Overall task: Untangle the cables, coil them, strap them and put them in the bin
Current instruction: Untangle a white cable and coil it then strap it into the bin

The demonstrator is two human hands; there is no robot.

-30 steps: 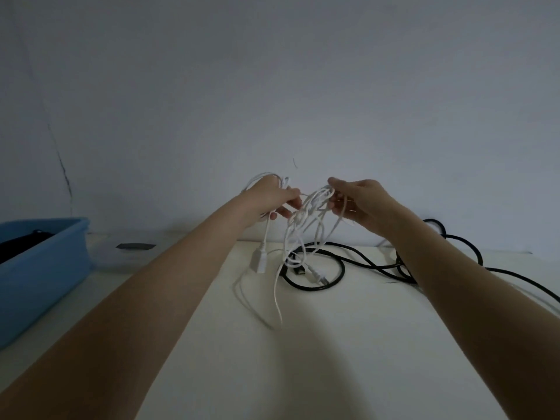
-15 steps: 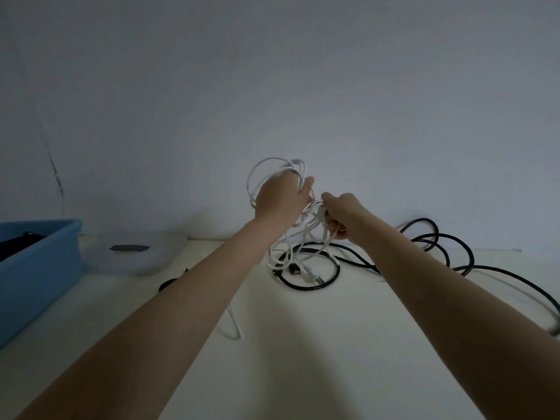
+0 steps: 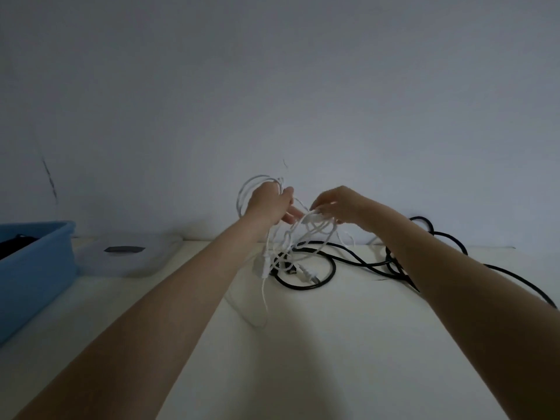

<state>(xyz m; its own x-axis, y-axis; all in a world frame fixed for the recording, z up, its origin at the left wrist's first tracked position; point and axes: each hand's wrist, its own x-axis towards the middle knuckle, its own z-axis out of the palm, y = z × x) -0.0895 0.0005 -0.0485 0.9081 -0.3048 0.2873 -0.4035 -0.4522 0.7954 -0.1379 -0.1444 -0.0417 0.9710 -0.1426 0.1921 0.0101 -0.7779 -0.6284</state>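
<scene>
Two bare hands work a tangle of white cable above a pale table (image 3: pixel 318 359), seen from the head camera. At far left, a blue bin (image 3: pixel 36 268) stands on the table edge with a dark item inside; what that item is cannot be told. Just right of the bin lies a translucent lid (image 3: pixel 127 262) bearing a dark label, flat on the table against the grey wall (image 3: pixel 272 86). Toward the centre, the left hand (image 3: pixel 268 206) is raised off the table with its fingers curled round several loops of the white cable (image 3: pixel 266 292); the loops arc up and over the back of the hand, and a loose run hangs down, passes a white connector and trails in a curve onto the table. Just beside it, the right hand (image 3: pixel 342 207) pinches a strand of the same white cable between thumb and fingertips, the two hands near each other but apart. Beneath and behind both hands, a black cable (image 3: pixel 333 268) lies on the table in one open loop at centre and further loops toward the right, passing behind the right forearm; white strands cross over it.
</scene>
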